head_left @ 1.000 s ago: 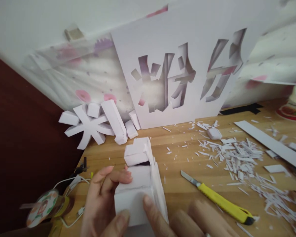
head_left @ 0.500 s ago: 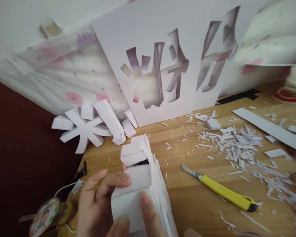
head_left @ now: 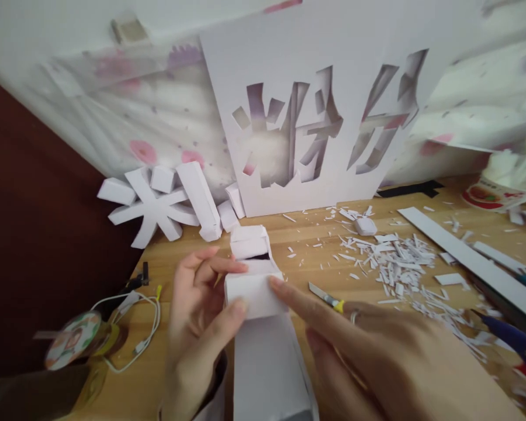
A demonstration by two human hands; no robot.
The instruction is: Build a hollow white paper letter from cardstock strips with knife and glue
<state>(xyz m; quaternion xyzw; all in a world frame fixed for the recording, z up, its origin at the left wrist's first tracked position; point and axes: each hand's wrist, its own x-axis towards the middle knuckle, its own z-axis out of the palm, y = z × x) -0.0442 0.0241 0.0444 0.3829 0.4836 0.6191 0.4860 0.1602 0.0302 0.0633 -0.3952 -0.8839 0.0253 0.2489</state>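
Observation:
My left hand grips a white folded-card 3D piece from its left side, thumb under the front face and fingers on top. My right hand reaches in from the right, its forefinger tip pressing the piece's upper right edge. The long white body of the piece runs down toward me between both hands. A yellow craft knife lies on the wooden table just behind my right hand, mostly hidden by it.
A white board with cut-out characters leans on the wall. Finished white 3D strokes lie at the table's left edge. Paper scraps and long card strips litter the right. A tape roll and white cable lie left.
The view has shifted and the card piece now sits further from me. My right hand has come into full view, covering most of the knife, its forefinger on the piece's top edge.

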